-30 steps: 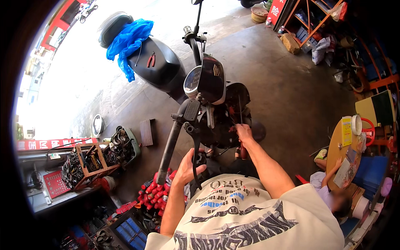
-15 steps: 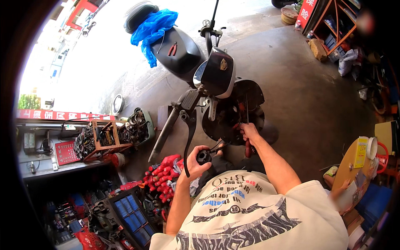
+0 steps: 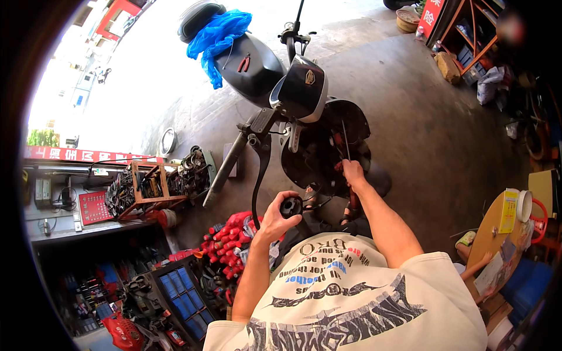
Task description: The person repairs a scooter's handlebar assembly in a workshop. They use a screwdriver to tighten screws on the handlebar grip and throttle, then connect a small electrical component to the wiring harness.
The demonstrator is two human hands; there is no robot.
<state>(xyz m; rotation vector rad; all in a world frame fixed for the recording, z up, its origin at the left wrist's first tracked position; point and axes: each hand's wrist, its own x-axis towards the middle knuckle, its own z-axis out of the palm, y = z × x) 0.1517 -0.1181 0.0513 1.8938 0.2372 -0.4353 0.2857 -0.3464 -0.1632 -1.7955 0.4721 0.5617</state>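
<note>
In my left hand point(image 3: 273, 221) is a round black part point(image 3: 291, 206) with a hollow face, gripped between thumb and fingers. A thin dark cable point(image 3: 319, 205) runs from it toward the scooter. My right hand point(image 3: 353, 174) is closed around a screwdriver point(image 3: 345, 139), its long shaft pointing into the dark opened front of the scooter point(image 3: 316, 158). The tip is lost among the dark parts inside. The scooter's head cover point(image 3: 303, 88) sits above the opening, and the handlebar with its black lever point(image 3: 261, 175) reaches down beside my left hand.
Red-handled pliers point(image 3: 244, 62) and a blue plastic bag point(image 3: 216, 35) lie on the scooter seat. Red bottle-like items point(image 3: 227, 243) are piled left of me. A wooden crate of parts point(image 3: 153, 186) stands farther left. At right, another person's arm rests on a round table point(image 3: 496, 225).
The view has shifted slightly. My left hand, with the round black part, has come a little up and right. My right hand has risen slightly, still gripping the screwdriver.
</note>
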